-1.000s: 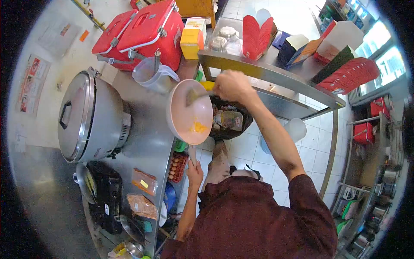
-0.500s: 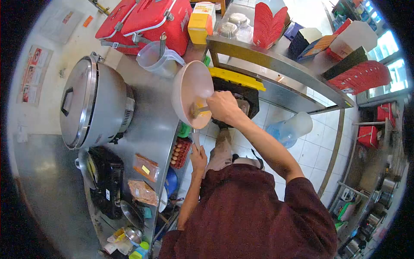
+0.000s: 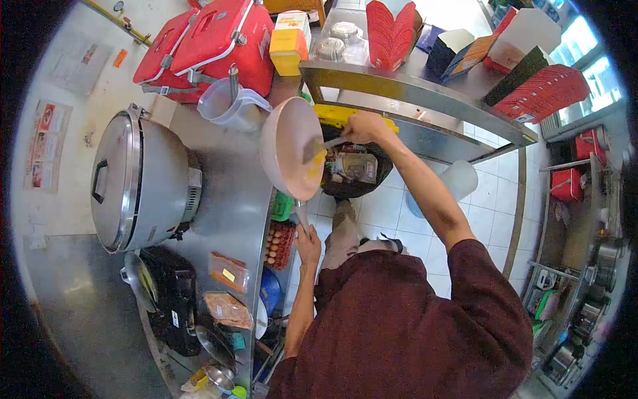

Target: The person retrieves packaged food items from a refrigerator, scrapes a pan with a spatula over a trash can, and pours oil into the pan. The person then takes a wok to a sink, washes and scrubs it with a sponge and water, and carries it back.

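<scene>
My left hand (image 3: 308, 245) is wrapped round the handle of a pale pink frying pan (image 3: 282, 143). The pan is tipped steeply, its inside facing right. Bits of yellow food (image 3: 315, 167) cling to its lower right side. My right hand (image 3: 364, 128) is closed on the handle of a spatula (image 3: 316, 149), whose blade lies inside the pan, at the yellow food. Just right of the pan and partly below it stands a black-lined bin (image 3: 352, 186) with rubbish in it.
A big rice cooker (image 3: 156, 176), a clear plastic jug (image 3: 226, 106) and packets (image 3: 228, 309) stand on the steel counter (image 3: 219, 193) at left. Red bags (image 3: 222, 43) are behind. Eggs (image 3: 278, 246) sit below the counter edge. A steel shelf (image 3: 405, 93) holds red cartons.
The spatula and my right hand have moved right and up, toward the pan's rim. More of the bin shows now. The view has shifted slightly.
</scene>
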The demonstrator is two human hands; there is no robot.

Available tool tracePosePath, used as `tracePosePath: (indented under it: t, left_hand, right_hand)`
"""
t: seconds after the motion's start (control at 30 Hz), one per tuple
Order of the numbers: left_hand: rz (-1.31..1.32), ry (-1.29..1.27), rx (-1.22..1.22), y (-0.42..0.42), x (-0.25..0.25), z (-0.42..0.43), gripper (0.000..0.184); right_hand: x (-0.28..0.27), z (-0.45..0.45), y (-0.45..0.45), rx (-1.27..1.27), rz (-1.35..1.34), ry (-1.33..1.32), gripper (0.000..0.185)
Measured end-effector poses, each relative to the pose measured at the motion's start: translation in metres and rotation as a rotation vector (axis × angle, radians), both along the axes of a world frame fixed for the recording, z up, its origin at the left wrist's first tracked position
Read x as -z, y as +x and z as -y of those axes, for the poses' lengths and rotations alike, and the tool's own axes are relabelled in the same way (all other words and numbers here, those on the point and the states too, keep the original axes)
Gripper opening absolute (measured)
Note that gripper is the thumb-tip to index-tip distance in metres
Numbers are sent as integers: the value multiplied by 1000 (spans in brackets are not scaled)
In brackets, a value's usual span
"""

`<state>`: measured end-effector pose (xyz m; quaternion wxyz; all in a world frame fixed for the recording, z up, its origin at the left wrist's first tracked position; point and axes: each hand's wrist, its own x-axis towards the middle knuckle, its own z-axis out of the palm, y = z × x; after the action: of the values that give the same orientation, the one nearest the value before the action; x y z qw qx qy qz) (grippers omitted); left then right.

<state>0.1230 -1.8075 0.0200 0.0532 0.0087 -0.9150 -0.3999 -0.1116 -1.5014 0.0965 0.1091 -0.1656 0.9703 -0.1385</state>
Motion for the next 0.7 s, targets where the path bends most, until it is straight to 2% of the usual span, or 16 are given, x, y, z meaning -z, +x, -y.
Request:
tracePosePath:
  t: [0.03, 0.13, 0.17, 0.27, 0.3, 0.4, 0.43, 0.53, 0.63, 0.7]
  left_hand:
    - [-12, 6, 3, 0, -1, -2, 18]
    - [-82, -86, -4, -7, 4, -6, 18]
    - [-51, -74, -19, -6, 5, -6, 18]
    - [-23, -53, -51, -9, 9, -8, 19]
    - [-49, -61, -42, -9, 10, -10, 20]
    - [-16, -18, -56, -8, 13, -17, 21]
    - [13, 6, -68, -7, 14, -17, 21]
    - [-44, -14, -49, -6, 14, -10, 21]
    - [-42, 40, -47, -4, 6, -12, 19]
    - [-66, 25, -55, -6, 10, -13, 18]
  right_hand:
    - [10, 6, 4, -2, -15, -173, 25]
    - [36, 16, 11, 35, 9, -32, 23]
    - [40, 10, 10, -38, 26, -50, 23]
    - [16, -5, -6, -55, 61, -8, 20]
    - [8, -8, -13, -78, 95, -99, 21]
    - [27, 1, -43, -346, -41, -326, 22]
    - [23, 6, -43, -354, 53, -193, 23]
    - [28, 1, -52, -311, 239, -106, 23]
    - [13, 4, -57, -191, 289, -136, 23]
    - [15, 20, -46, -217, 268, -164, 28]
